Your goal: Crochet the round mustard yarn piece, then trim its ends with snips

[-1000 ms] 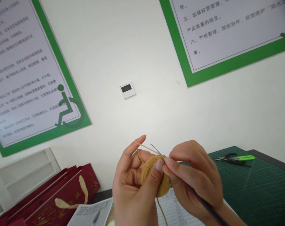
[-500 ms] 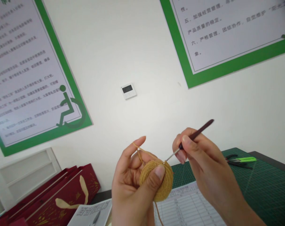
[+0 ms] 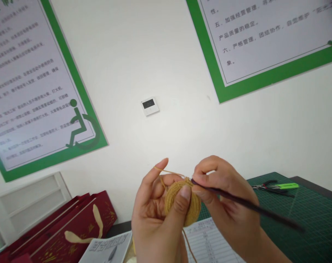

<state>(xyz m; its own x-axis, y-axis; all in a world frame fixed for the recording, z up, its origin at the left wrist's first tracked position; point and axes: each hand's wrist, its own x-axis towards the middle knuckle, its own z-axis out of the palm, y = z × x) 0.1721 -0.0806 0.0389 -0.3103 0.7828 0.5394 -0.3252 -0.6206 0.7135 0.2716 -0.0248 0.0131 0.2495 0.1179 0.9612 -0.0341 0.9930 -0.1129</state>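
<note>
A round mustard-yellow crochet piece (image 3: 171, 197) is pinched in my left hand (image 3: 157, 219), its thumb pressed on the front face. Yellow yarn (image 3: 170, 171) runs over my raised left index finger to the top edge of the piece, and a strand hangs below. My right hand (image 3: 229, 204) grips a dark-handled crochet hook (image 3: 245, 203) close to its front end. The handle points down to the right, and the hook's tip is at the top edge of the piece, hidden by fingers and yarn.
A green cutting mat (image 3: 305, 219) lies at right with black-handled pliers (image 3: 268, 186) and a bright green tool (image 3: 288, 186). Below my hands is a printed sheet (image 3: 207, 241). Dark red gift bags (image 3: 80, 219) and a booklet (image 3: 111, 248) are at left. Behind stands a wall with a thermostat (image 3: 150, 106).
My right hand has moved left, close against the crochet piece. The hook's handle has swung from pointing up right to down right. The left hand has barely shifted.
</note>
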